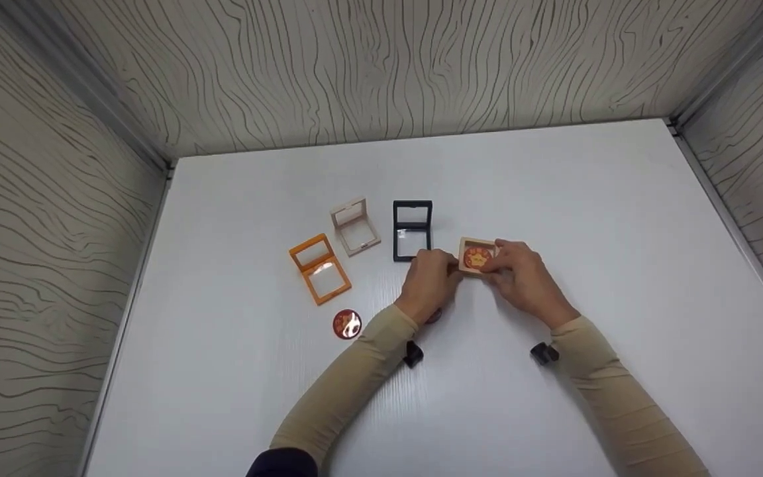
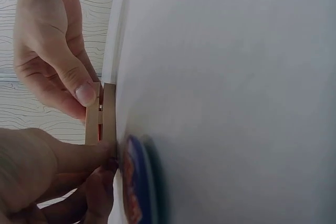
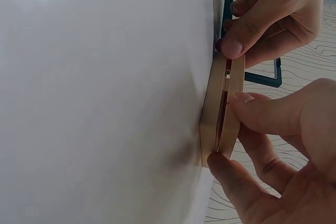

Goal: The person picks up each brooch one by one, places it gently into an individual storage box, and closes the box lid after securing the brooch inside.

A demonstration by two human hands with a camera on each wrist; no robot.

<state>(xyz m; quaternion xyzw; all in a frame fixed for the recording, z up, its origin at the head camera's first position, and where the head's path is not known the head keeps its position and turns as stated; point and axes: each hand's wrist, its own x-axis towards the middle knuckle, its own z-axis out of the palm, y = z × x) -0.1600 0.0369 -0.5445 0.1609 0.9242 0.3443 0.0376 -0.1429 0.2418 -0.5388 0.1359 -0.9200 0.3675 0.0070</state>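
Observation:
Both hands hold a small square beige display frame (image 1: 463, 256) low over the white table. Its two halves are nearly together, with a narrow gap along the side in the right wrist view. Inside shows a round red disc with a yellow star design (image 1: 476, 258). My left hand (image 1: 426, 281) pinches the frame's left edge with thumb and fingers. At the opposite edge my right hand (image 1: 520, 277) grips it, thumb on the upper half (image 3: 235, 116) and a fingertip low at the seam. Another disc (image 2: 137, 182) lies by the left hand, partly hidden under that wrist in the head view.
A black frame (image 1: 412, 226) stands opened just left of the hands. Farther left are an opened pale frame (image 1: 373, 233) and an opened orange frame (image 1: 320, 301). One red disc (image 1: 347, 324) lies near the left forearm. Patterned panels (image 1: 381, 73) border the table.

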